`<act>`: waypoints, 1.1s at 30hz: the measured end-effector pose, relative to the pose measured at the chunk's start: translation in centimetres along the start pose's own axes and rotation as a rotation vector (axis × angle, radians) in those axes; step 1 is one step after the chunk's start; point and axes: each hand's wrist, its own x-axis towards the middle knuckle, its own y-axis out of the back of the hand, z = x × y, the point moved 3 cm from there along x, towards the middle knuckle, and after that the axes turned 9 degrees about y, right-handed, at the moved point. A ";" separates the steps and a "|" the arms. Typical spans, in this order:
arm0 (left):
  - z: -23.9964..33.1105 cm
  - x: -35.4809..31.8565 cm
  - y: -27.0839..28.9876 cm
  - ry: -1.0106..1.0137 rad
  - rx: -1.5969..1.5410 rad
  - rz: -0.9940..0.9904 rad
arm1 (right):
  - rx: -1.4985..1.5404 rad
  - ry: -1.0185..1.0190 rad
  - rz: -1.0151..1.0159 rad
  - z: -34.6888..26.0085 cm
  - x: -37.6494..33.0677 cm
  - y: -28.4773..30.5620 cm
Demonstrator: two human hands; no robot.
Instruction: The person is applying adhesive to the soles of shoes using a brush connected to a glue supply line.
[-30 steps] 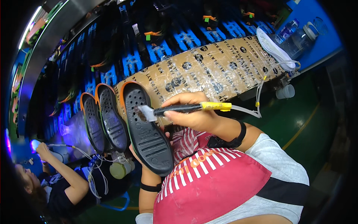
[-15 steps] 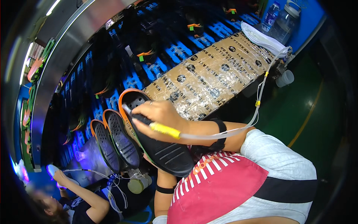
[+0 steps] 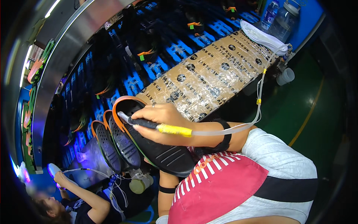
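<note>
A large black shoe sole (image 3: 164, 149) with an orange and green rim is held up in front of me, tilted. Holes dot its far end, and ridges cross its near end. My right hand (image 3: 160, 121) pinches the black-wrapped handle of a tube-fed brush (image 3: 143, 122), which has a yellow-taped end. The brush's pale tip meets the orange rim at the sole's far left. My left forearm (image 3: 166, 203) rises beneath the sole; my left hand supports it from below, its fingers mostly hidden. Just left stand two similar soles, a middle one (image 3: 125, 143) and an outer one (image 3: 106, 147).
A cardboard-covered bench (image 3: 209, 78) lies ahead, beside a dark conveyor with blue slats (image 3: 179, 50). White cloth (image 3: 261, 37), a water bottle (image 3: 269, 15) and a big jug (image 3: 285, 20) stand far right. Clear tubing (image 3: 246, 127) trails from the brush. Another person's arm (image 3: 84, 192) is lower left.
The brush tip has shifted slightly down and left along the orange rim. My right hand has moved a little right, and the sole's far end has dipped slightly.
</note>
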 end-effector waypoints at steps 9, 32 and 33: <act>0.2 0.0 -0.3 -0.019 0.003 -0.020 | 0.439 -0.346 -0.050 -0.9 -0.4 0.4; 1.0 1.9 -2.7 -0.073 0.025 -0.137 | -0.072 0.168 -0.389 -2.2 -2.4 -1.1; 1.2 1.7 -3.1 -0.085 0.032 -0.143 | 0.003 0.201 -0.435 -2.3 -2.5 -1.4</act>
